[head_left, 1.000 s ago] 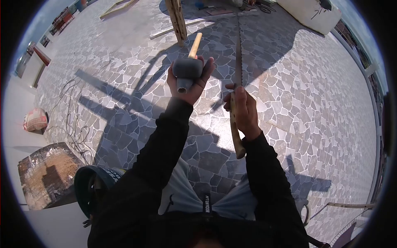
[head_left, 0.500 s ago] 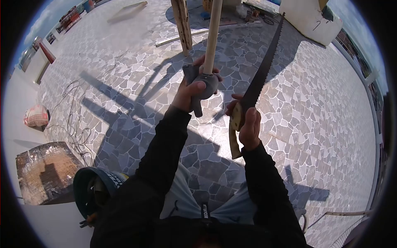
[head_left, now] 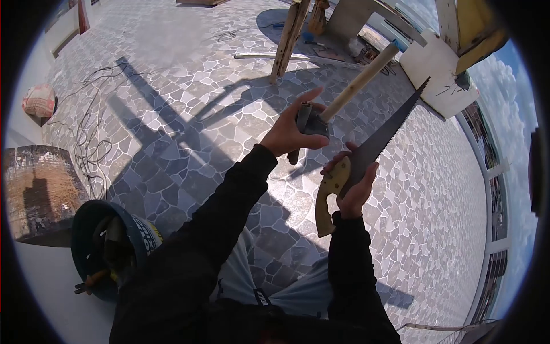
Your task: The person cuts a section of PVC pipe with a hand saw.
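My left hand is at a grey pipe fitting, with thumb and fingers spread around it. A long pale pole rises from the fitting toward the upper right and has a blue piece near its far end. In my right hand is a handsaw, held where the blade meets the yellowish handle. The saw's blade points to the upper right, its teeth facing right, and the handle hangs down below my fingers.
A dark bucket of tools stands at lower left, near a worn board. Cables lie on the stone-patterned floor. A wooden post stands ahead, and a white block is at upper right.
The view has turned. The pole has tilted from nearly upright toward the right. My left hand's fingers have spread from around the fitting, while the saw leans further right.
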Tool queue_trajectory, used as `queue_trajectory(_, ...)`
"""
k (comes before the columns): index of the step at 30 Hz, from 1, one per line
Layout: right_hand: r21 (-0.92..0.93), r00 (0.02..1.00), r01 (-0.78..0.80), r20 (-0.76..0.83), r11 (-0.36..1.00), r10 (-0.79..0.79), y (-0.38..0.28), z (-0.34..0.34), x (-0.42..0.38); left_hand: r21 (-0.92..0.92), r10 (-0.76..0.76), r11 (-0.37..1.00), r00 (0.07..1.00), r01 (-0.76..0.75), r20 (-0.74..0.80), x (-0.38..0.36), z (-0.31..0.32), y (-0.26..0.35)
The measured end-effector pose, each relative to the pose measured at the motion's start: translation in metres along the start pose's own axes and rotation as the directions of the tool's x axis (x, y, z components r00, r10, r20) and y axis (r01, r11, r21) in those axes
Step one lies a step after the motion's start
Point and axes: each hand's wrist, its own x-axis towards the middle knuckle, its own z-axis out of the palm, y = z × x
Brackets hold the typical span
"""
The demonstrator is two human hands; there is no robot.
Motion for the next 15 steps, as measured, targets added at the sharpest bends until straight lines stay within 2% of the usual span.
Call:
queue_trajectory(1, -0.067, 0.996, 0.064, 0.07, 0.996, -0.059, -0.003, 0.007, -0.005, -0.15, -0.127, 0.979, 0.988, 0.139, 0.084, -0.001, -0.005, 0.006)
queue_trajectory(2, -0.075, 0.996, 0.067, 0.062, 0.995, -0.062, -0.006, 0.011, -0.009, -0.158, -0.127, 0.977, 0.988, 0.14, 0.091, -0.002, -0.009, 0.01)
queue_trajectory(4, -0.42, 0.943, 0.261, 0.304, 0.869, -0.136, -0.014, 0.018, -0.019, -0.141, -0.135, 0.976, 0.97, 0.166, 0.201, -0.003, -0.017, 0.017)
queue_trajectory(5, -0.487, 0.955, 0.177, 0.297, 0.855, -0.028, -0.024, 0.029, -0.019, -0.119, -0.164, 0.974, 0.96, 0.194, 0.227, -0.004, -0.019, 0.024)
queue_trajectory(6, -0.468, 0.956, 0.054, 0.278, 0.882, 0.089, -0.022, 0.027, -0.019, -0.127, -0.173, 0.971, 0.96, 0.204, 0.22, -0.007, -0.02, 0.034)
queue_trajectory(8, -0.556, 0.969, 0.009, 0.209, 0.831, 0.129, -0.019, 0.026, -0.021, -0.09, -0.148, 0.98, 0.955, 0.176, 0.257, -0.008, -0.024, 0.036)
queue_trajectory(9, -0.553, 0.974, 0.005, 0.193, 0.833, 0.121, -0.02, 0.026, -0.022, -0.061, -0.14, 0.985, 0.953, 0.162, 0.267, -0.007, -0.026, 0.038)
queue_trajectory(11, -0.608, 0.946, 0.187, 0.324, 0.772, 0.027, -0.023, 0.028, -0.024, 0.017, -0.144, 0.989, 0.942, 0.146, 0.304, -0.006, -0.031, 0.039)
queue_trajectory(12, -0.604, 0.949, 0.18, 0.315, 0.776, 0.025, -0.021, 0.028, -0.025, 0.09, -0.141, 0.989, 0.935, 0.118, 0.327, -0.006, -0.031, 0.04)
queue_trajectory(14, -0.702, 0.937, 0.179, 0.334, 0.689, 0.098, -0.016, 0.025, -0.025, 0.053, -0.181, 0.983, 0.924, 0.173, 0.337, -0.01, -0.029, 0.042)
queue_trajectory(15, -0.69, 0.941, 0.105, 0.302, 0.716, 0.153, -0.01, 0.02, -0.024, 0.084, -0.194, 0.981, 0.921, 0.175, 0.338, -0.009, -0.028, 0.042)
